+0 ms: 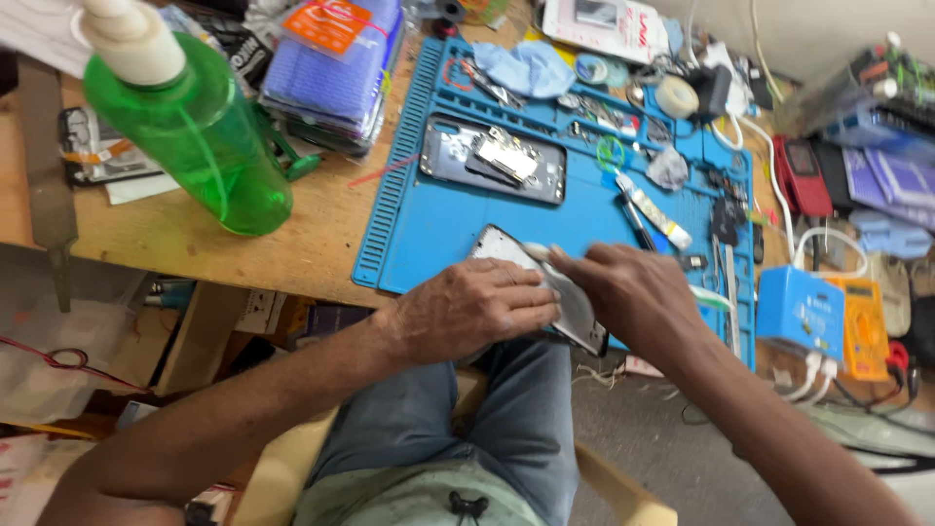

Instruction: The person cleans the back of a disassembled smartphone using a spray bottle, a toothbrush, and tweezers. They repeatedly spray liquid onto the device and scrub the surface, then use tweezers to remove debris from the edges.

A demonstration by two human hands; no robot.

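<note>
At the near edge of a blue work mat [438, 219] lies a phone screen panel [575, 312], silvery side up. My left hand [467, 307] lies flat over its lower part and holds it down. My right hand [633, 297] pinches a small white wad at the panel's upper edge, fingers closed on it. Further back on the mat lies an opened phone body [492, 161] with bare circuit parts showing.
A green pump bottle [190, 127] stands at the left on the wooden bench. Small tools, a white tube [654, 212] and a tape roll [675, 95] litter the mat's far side. A blue box [801, 312] and an orange meter [865, 326] sit at the right.
</note>
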